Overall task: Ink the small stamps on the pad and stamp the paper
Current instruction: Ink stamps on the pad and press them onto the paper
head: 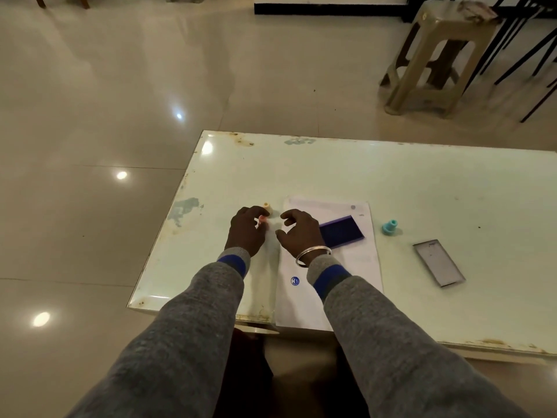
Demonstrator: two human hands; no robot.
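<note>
A white sheet of paper [358,263] lies on the pale table [391,182], with one round blue stamp mark [295,281] near its front. The blue ink pad [342,230] rests open on the paper. My left hand [245,230] sits left of the paper, its fingers closed on a small pink stamp [263,220]. A cream stamp [268,208] stands just beyond those fingers. My right hand [301,232], with a metal bangle on the wrist, hovers over the paper's left edge with fingers curled apart and nothing in them. A teal stamp [389,227] stands right of the paper.
The ink pad's grey lid [438,262] lies on the table at the right. A beige plastic stool [434,55] and dark chair legs [524,40] stand on the glossy tiled floor beyond the table. The table's near edge is just in front of my knees.
</note>
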